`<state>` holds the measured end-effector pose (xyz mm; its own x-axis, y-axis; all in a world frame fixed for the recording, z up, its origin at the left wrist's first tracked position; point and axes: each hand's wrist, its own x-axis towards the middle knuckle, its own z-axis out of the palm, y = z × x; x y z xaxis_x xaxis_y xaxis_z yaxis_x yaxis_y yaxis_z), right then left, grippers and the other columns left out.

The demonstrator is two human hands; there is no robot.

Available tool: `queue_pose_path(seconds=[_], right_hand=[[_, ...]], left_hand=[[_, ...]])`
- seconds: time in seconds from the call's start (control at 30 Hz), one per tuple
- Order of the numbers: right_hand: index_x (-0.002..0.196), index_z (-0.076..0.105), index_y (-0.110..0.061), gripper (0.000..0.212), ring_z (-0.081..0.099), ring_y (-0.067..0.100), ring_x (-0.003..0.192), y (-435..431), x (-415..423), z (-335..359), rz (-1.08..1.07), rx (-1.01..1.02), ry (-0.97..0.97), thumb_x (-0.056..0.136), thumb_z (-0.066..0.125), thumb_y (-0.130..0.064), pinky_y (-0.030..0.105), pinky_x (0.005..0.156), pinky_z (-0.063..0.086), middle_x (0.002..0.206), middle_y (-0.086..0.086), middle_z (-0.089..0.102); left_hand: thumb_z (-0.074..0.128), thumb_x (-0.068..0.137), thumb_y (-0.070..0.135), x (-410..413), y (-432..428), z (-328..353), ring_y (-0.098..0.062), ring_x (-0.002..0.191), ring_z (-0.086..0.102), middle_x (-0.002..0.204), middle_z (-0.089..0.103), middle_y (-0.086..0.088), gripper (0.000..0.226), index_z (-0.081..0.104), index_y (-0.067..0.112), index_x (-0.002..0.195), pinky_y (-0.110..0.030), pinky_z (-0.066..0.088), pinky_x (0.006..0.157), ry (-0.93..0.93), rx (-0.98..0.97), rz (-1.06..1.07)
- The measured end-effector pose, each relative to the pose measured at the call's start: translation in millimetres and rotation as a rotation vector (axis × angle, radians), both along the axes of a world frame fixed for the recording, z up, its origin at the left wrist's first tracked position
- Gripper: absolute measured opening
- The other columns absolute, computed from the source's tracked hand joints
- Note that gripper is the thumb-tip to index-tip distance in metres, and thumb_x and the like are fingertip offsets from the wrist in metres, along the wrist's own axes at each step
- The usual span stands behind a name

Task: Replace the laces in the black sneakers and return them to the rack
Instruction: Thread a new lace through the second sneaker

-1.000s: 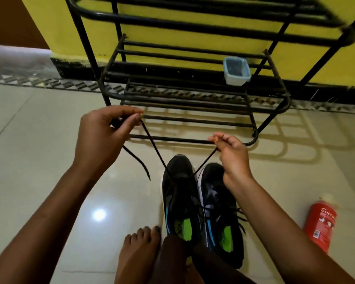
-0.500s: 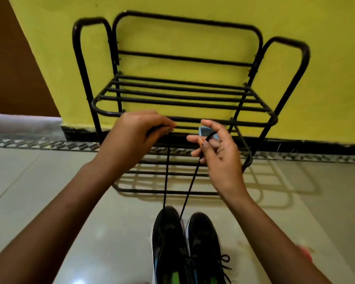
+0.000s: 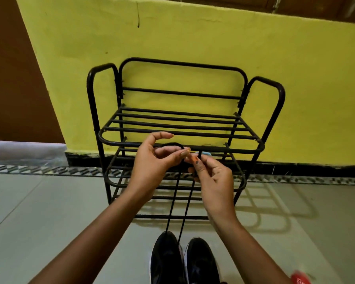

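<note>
Two black sneakers point(image 3: 184, 261) stand side by side on the floor at the bottom middle, toes toward the black metal shoe rack point(image 3: 178, 124). Two strands of a black lace point(image 3: 173, 199) rise taut from the left sneaker up to my hands. My left hand point(image 3: 152, 160) pinches one end, which curves in a small loop above its fingers. My right hand point(image 3: 211, 177) pinches the other end between thumb and forefinger. Both hands meet in front of the rack's middle shelf, fingertips almost touching.
The rack stands against a yellow wall point(image 3: 193, 48) with a black skirting. A small light-blue container point(image 3: 205, 153) peeks out behind my right hand on a lower shelf. A red bottle point(image 3: 300, 278) lies at the bottom right on the pale tiled floor point(image 3: 49, 212).
The view has tilted upward, showing the whole rack. My hands have lifted the lace ends and come together, from wide apart to nearly touching, with the lace now looping over the left fingers.
</note>
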<state>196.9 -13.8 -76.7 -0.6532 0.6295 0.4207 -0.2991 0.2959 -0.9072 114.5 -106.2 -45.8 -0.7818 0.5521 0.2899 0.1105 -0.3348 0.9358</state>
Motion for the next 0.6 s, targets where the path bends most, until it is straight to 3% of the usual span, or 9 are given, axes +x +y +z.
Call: queue_pose_path(seconds=[0.07,0.13,0.2,0.27,0.4,0.5,0.6], right_hand=[[0.1,0.068,-0.024,0.016,0.064,0.002,0.092,1,1,1,-0.025,0.06,-0.034,0.091,0.056,-0.023,0.019,0.078,0.051,0.092,-0.007,0.071],[0.1,0.067,-0.026,0.016,0.061,0.001,0.082,3,0,2,-0.046,0.152,-0.085,0.092,0.053,-0.025,0.015,0.069,0.047,0.086,-0.009,0.067],[0.099,0.068,-0.021,0.019,0.054,0.0,0.072,5,0,2,-0.06,0.216,-0.114,0.094,0.051,-0.025,0.012,0.062,0.04,0.079,-0.008,0.061],[0.099,0.068,-0.016,0.022,0.056,0.002,0.072,6,0,2,-0.06,0.239,-0.12,0.095,0.049,-0.025,0.013,0.062,0.041,0.08,-0.004,0.063],[0.087,0.065,-0.024,0.02,0.062,0.007,0.075,7,0,-6,-0.038,0.07,-0.101,0.095,0.047,-0.022,0.026,0.07,0.052,0.078,-0.003,0.066],[0.093,0.059,-0.025,0.008,0.064,0.011,0.067,16,2,-25,-0.113,-0.057,-0.081,0.092,0.053,-0.019,0.026,0.061,0.05,0.069,-0.001,0.067],[0.087,0.047,-0.023,0.015,0.061,0.013,0.056,26,4,-58,-0.141,-0.097,-0.113,0.091,0.056,-0.012,0.026,0.051,0.047,0.067,0.005,0.067]], left_hand=[[0.068,0.063,0.019,2,1,3,-0.008,0.08,0.069,0.074,0.073,0.002,0.04,0.053,0.02,0.1,-0.016,0.052,0.069,0.06,-0.012,0.015],[0.069,0.067,0.018,2,2,6,-0.007,0.082,0.069,0.076,0.073,0.003,0.029,0.059,0.019,0.095,-0.014,0.051,0.068,0.132,-0.037,0.023],[0.069,0.072,0.013,2,4,7,-0.006,0.08,0.069,0.076,0.073,0.004,0.021,0.063,0.019,0.091,-0.014,0.051,0.067,0.177,-0.054,0.017],[0.068,0.075,0.008,4,7,7,-0.006,0.079,0.069,0.075,0.073,0.004,0.021,0.063,0.019,0.092,-0.014,0.052,0.067,0.198,-0.066,0.019],[0.063,0.081,0.006,5,6,-3,-0.015,0.08,0.07,0.079,0.071,-0.002,0.024,0.052,0.016,0.1,-0.025,0.056,0.071,0.116,-0.025,0.024],[0.056,0.086,0.004,2,-1,-21,-0.016,0.069,0.068,0.081,0.071,-0.007,0.019,0.046,0.016,0.097,-0.025,0.057,0.063,-0.001,-0.011,0.031],[0.049,0.091,0.0,-3,-10,-50,-0.009,0.06,0.063,0.086,0.068,-0.006,0.014,0.053,0.013,0.088,-0.021,0.055,0.057,0.03,-0.137,0.092]])
